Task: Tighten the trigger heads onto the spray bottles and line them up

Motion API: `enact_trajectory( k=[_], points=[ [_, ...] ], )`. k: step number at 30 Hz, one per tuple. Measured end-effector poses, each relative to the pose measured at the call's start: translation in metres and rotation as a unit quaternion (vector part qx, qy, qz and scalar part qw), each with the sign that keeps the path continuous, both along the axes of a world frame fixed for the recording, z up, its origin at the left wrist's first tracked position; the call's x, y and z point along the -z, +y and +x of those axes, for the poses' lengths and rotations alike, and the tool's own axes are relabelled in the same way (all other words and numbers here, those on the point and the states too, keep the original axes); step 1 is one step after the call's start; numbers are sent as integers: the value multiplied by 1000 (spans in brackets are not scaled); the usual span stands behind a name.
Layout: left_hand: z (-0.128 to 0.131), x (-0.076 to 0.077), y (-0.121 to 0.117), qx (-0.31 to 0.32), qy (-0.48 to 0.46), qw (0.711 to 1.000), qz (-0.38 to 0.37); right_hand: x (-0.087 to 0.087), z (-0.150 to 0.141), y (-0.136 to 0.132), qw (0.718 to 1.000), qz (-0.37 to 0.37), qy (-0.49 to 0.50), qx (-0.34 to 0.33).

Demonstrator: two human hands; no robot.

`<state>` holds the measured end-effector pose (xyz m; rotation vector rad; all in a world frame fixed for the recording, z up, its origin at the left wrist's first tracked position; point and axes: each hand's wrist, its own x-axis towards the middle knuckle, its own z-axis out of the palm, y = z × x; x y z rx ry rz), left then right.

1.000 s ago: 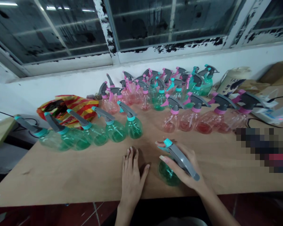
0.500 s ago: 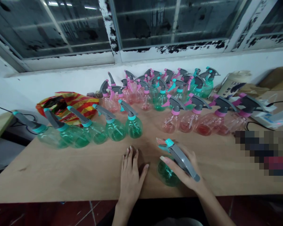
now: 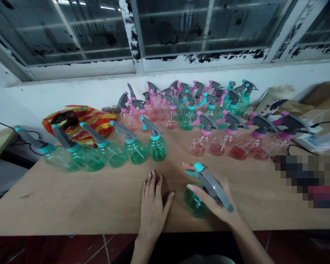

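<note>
head | green spray bottle (image 3: 195, 202), grey trigger (image 3: 213, 187) | right fingers (image 3: 203, 198) gripping it | left fingers (image 3: 154, 187) spread

The spray bottle (image 3: 195, 203) has a clear green plastic body, teal collar and grey trigger head. It is tilted on the wooden tabletop (image 3: 71, 198), near its near edge, gripped by the right hand (image 3: 211, 207).

Green spray bottle (image 3: 195, 203) with teal nozzle (image 3: 198, 167) and grey sprayer head (image 3: 213, 186)

Pixelated patch (image 3: 304, 181) at right, green spray bottle (image 3: 195, 203) partly behind right hand (image 3: 213, 196)
</note>
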<state>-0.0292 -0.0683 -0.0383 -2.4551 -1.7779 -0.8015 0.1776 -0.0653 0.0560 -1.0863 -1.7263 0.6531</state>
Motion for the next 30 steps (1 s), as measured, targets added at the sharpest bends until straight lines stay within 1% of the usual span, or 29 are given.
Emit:
enact_trajectory(
  k=[4, 9, 11, 16, 22, 30],
  points=[
    [0, 0, 0, 0, -4, 1000, -2, 1, -1, 2, 1000, 2, 3, 11],
    [-1, -2, 0, 8, 3, 1000, -1, 2, -6, 7, 998, 18, 20, 55],
    [-1, -2, 0, 8, 3, 1000, 0, 1, -8, 9, 998, 18, 16, 60],
    [-1, 0, 0, 6, 6, 1000, 0, -1, -8, 8, 998, 22, 22, 48],
    [-1, 2, 2, 4, 6, 1000, 11, -1, -2, 7, 1000, 26, -3, 15],
    [0, 1, 2, 7, 17, 1000, 15, -6, -2, 6, 999, 17, -19, 31]
  ],
)
